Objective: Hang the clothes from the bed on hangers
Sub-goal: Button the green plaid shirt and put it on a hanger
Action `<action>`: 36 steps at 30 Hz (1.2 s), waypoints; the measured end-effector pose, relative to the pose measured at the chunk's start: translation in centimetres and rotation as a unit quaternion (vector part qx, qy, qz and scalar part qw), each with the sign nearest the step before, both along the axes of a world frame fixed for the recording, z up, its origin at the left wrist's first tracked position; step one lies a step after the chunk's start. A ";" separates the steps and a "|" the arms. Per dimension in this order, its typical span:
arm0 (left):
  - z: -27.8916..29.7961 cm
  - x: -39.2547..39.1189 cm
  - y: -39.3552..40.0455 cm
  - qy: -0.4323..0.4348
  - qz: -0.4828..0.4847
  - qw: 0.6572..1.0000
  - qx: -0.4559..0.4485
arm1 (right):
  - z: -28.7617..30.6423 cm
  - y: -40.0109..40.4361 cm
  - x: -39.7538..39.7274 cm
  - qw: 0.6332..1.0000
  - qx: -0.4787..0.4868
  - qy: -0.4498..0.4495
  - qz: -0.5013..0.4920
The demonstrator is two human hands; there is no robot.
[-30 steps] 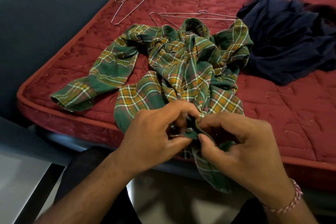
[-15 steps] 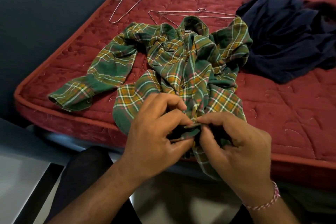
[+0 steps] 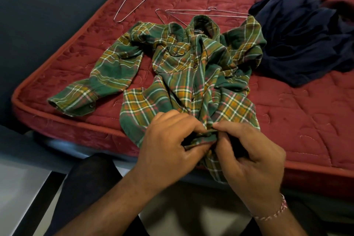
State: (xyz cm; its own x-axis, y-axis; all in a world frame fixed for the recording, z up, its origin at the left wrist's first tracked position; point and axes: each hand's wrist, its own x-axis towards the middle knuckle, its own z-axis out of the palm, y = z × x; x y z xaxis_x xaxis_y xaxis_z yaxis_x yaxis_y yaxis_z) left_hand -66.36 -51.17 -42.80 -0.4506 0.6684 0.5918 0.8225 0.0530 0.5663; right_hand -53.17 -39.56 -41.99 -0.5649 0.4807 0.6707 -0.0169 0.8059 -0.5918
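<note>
plaid shirt (image 3: pixel 183 74) pinched by both hands

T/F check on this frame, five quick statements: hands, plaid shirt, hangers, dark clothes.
1. Both hands pinch the plaid shirt at its lower front edge. True: left hand and right hand meet there.
2. The shirt is already on a hanger. False: it lies flat on the red mattress.
3. One wire hanger lies apart, up and left of the shirt. True.
4. The dark blue clothes lie left of the shirt. False: they lie to its right.
5. The right wrist is bare. False: it wears a braided wristband.
</note>
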 end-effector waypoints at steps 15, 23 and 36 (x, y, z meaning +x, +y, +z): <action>-0.5 -1.1 -0.4 0.022 -0.028 0.999 0.025 | 2.7 2.8 -0.1 0.965 -0.125 -0.162 0.165; -0.4 -1.2 -0.4 -0.019 -0.055 0.998 -0.003 | 2.8 3.4 -1.4 0.961 -0.166 -0.144 0.169; 6.3 -3.0 -1.0 -0.221 -0.380 0.843 -0.309 | 2.2 12.0 -13.8 0.960 0.040 -0.275 0.035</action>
State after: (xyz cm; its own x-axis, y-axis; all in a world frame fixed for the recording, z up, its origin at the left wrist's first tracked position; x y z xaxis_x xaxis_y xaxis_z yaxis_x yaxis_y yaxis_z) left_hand -69.33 -52.13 -36.55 0.1619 0.9829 -0.0880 0.4677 0.0021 0.8839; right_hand -67.00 -27.54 -39.75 -0.8729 0.3883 0.2955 0.2246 0.8574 -0.4632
